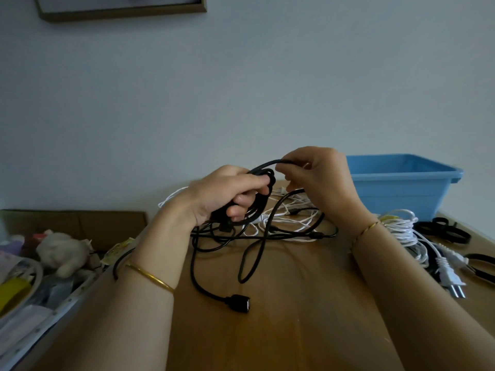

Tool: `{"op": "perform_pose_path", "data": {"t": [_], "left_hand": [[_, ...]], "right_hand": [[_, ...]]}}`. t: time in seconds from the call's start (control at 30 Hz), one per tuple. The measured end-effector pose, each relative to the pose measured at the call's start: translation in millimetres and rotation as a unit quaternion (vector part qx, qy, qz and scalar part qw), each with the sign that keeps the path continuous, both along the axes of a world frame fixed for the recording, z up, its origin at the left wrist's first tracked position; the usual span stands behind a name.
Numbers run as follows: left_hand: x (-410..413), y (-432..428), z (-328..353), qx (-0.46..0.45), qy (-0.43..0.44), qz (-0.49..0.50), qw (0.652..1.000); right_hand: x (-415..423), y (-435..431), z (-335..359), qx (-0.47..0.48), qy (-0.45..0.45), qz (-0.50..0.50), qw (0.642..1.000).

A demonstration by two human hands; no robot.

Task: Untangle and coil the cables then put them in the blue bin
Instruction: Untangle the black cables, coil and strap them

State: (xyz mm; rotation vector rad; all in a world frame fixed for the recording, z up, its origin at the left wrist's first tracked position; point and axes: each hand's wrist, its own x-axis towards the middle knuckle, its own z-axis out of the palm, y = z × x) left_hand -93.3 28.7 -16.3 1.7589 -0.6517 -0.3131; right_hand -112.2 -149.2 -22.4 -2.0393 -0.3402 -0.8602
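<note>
The left hand gripped coiled loops of thin black rubber cable while the right hand pinched its strand above the brown wooden table.

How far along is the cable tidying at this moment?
Looks done: a coiled white cable bundle lies on the table beside the blue bin, not in it. In hand: the left hand grips a half-wound black cable; the right hand pinches its next loop. Left: its loose tail, the tangled white cables, binning.

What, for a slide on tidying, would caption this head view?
Left hand holds a coil of black cable, right hand pinches its next loop, over a wooden table; blue bin behind.
</note>
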Motion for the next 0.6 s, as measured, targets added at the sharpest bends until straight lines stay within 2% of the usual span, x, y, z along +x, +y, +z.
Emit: {"op": "perform_pose_path", "data": {"t": [0.1,0.23,0.37,0.6], "left_hand": [[0.1,10.1,4.3,-0.072,0.078,-0.051,0.993],[3.1,17.7,9.0,-0.196,0.182,-0.119,0.956],[5.9,19.4,10.8,-0.276,0.223,-0.154,0.922],[5.6,14.8,13.1,-0.351,0.236,-0.089,0.902]], "right_hand": [[1.7,-5.9,-2.8,0.069,0.038,0.031,0.996],[3.9,-9.4,-6.9,0.092,0.098,0.074,0.988],[5.1,-2.4,-9.5,0.062,0.135,0.109,0.983],[3.1,3.7,-7.7,-0.031,0.171,0.104,0.979]]}}
